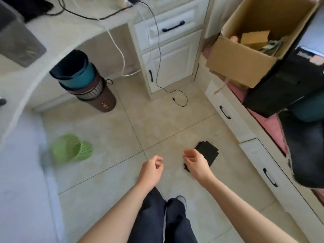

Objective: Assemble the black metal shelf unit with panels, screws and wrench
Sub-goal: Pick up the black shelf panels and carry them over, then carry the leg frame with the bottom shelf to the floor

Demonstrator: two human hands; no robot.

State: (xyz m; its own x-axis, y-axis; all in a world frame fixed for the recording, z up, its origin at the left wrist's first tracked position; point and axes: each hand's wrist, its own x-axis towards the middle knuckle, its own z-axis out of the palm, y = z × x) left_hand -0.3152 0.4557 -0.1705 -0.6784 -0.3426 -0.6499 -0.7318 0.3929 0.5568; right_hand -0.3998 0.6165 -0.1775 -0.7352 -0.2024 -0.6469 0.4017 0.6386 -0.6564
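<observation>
Barely begun, by the look of it: only a stack of black panels [207, 154] flat on the floor, no frame, screws or wrench visible. Left hand [150, 171] and right hand [197, 163] above the floor beside the stack, loosely curled, holding nothing.

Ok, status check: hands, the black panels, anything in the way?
Left hand and right hand empty, fingers loosely curled. Black panels stacked on the floor, partly behind right hand. No screws or wrench in view. Nothing in the way.
</observation>
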